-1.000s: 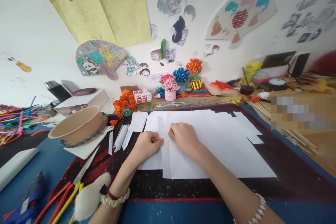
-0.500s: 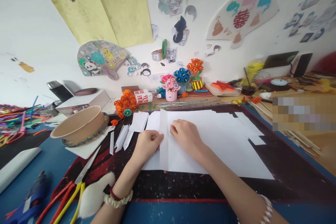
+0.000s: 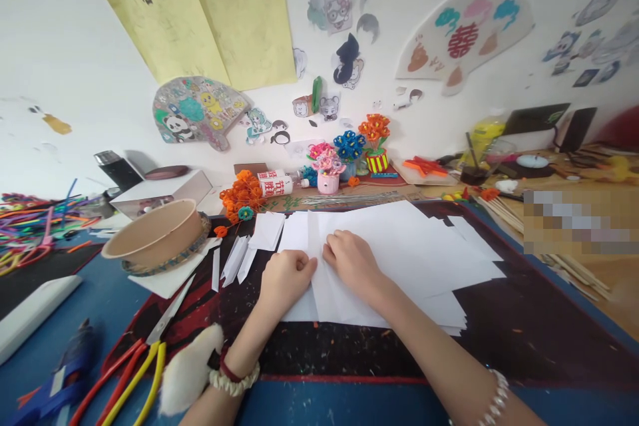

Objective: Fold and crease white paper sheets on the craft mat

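Observation:
A stack of white paper sheets (image 3: 409, 259) lies on the dark mat in front of me, with a folded strip running up its left part. My left hand (image 3: 287, 276) is curled with its fingers pressing on the left side of that fold. My right hand (image 3: 352, 259) presses on the paper just right of the fold, fingers bent. The two hands nearly touch. Several small white paper strips (image 3: 237, 258) lie to the left of the sheets.
A brown paper bowl (image 3: 154, 236) stands at the left. Scissors with red and yellow handles (image 3: 144, 353) and a blue glue gun (image 3: 60, 379) lie at the near left. Paper flower pots (image 3: 349, 153) and a glue bottle (image 3: 279, 185) line the wall. Wooden sticks (image 3: 514, 213) lie at the right.
The paper stack has turned and slid, so its right near corner now lies further from me and the lower sheets fan out. Both hands stay on the fold, slightly closer together.

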`<state>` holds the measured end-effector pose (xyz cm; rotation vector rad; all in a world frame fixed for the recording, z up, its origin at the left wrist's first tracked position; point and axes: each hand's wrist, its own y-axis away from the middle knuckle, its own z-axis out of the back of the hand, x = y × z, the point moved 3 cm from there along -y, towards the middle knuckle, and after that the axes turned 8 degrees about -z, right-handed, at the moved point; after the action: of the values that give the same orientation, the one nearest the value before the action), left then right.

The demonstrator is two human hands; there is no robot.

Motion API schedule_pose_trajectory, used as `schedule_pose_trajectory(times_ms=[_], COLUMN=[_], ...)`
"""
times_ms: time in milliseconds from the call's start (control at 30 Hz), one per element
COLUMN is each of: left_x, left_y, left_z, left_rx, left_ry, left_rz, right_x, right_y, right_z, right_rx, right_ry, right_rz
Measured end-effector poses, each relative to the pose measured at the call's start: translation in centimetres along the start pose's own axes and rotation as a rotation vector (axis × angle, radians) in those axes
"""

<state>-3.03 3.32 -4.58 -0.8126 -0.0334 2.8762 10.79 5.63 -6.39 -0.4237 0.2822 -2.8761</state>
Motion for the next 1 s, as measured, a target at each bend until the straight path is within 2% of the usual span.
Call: schedule_pose_trajectory(times_ms=[1000], left_x=[-0.15], left_y=[0.27], left_z=[0.42], left_rx=[0.112], left_ry=[0.017], left_rz=[-0.031], right_x=[-0.13], right_y=[-0.13], right_z=[-0.74], right_rx=[-0.067], right_ry=[0.003], right_rz=[0.002])
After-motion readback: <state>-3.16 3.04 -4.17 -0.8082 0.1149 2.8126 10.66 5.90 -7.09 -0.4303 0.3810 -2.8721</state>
